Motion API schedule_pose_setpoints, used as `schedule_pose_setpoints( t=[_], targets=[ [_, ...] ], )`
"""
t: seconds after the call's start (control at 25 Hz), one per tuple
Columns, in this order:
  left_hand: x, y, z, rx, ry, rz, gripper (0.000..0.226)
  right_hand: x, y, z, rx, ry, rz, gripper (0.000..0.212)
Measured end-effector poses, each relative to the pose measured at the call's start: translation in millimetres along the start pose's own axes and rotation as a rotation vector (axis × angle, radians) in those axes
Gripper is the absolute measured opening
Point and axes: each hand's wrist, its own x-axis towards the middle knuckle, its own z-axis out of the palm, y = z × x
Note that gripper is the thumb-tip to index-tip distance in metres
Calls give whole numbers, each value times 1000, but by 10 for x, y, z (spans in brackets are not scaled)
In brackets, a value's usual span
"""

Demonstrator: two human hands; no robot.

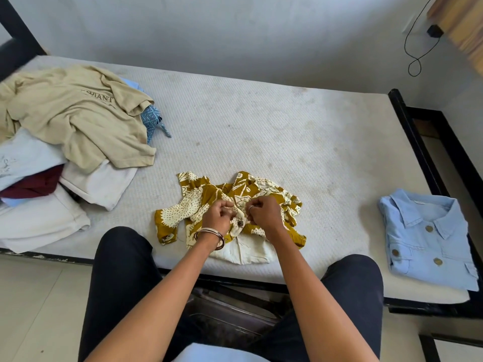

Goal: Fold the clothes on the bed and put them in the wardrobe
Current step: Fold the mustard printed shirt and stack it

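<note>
Near the front edge of the bed (261, 121): a small mustard-and-cream printed shirt (198, 205), crumpled, sleeves spread to either side, cream lining showing at its lower edge. Directly on top of it, at its middle, both hands side by side, almost touching. Left hand (218, 216), bangles at the wrist, fingers curled, pinching the shirt's front fabric just above a dark button (240, 223). Right hand (262, 214), ring on one finger, likewise curled and gripping the fabric of the opposite front edge. Far left on the mattress: an unfolded heap of clothes (70, 142), beige T-shirt uppermost. Far right, well apart: a folded light-blue shirt (428, 239).
</note>
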Motion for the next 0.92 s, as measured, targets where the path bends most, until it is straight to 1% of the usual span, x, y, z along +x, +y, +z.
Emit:
schedule_pose_setpoints(
  t=[0.04, 0.08, 0.12, 0.24, 0.28, 0.36, 0.44, 0.52, 0.56, 0.64, 0.68, 0.76, 0.84, 0.88, 0.92],
  targets=[
    [5, -77, -11, 110, 60, 4, 17, 64, 27, 9, -103, 74, -8, 24],
    [0, -159, -32, 214, 88, 9, 16, 121, 96, 23, -188, 106, 8, 21],
    [-2, -249, -55, 311, 76, 17, 16, 158, 194, 47, -244, 95, 40, 18],
    [-25, -501, -118, 617, -25, 60, 19, 95, 484, 216, -363, -42, 182, 16],
    [-35, -568, -135, 740, -54, 71, 20, 52, 561, 296, -407, -59, 198, 17],
    [-48, -646, -156, 988, -103, 90, 25, -20, 617, 439, -449, -46, 211, 25],
    [-62, -699, -187, 1120, -134, 108, 32, -28, 588, 533, -467, -18, 218, 30],
    [-51, -752, -205, 1178, -115, 129, 35, -8, 453, 570, -492, -22, 203, 23],
    [-57, -779, -213, 1185, -61, 158, 36, 9, 345, 572, -462, -50, 187, 18],
    [-57, -805, -237, 1153, 84, 178, 40, 46, 12, 516, -287, -131, 151, 11],
    [-53, -810, -254, 1114, 128, 150, 44, 73, -199, 449, -162, -155, 135, 11],
    [-2, -769, -300, 1009, 221, 95, 47, 191, -666, 258, 55, -147, 81, 12],
    [110, -619, -350, 800, 287, -30, 46, 385, -1129, 74, 173, -126, 15, 15],
    [189, -518, -366, 625, 342, -59, 44, 535, -1338, 8, 224, -102, -16, 15],
    [286, -406, -379, 409, 363, -70, 44, 676, -1514, -23, 285, -65, -57, 13]
  ],
)
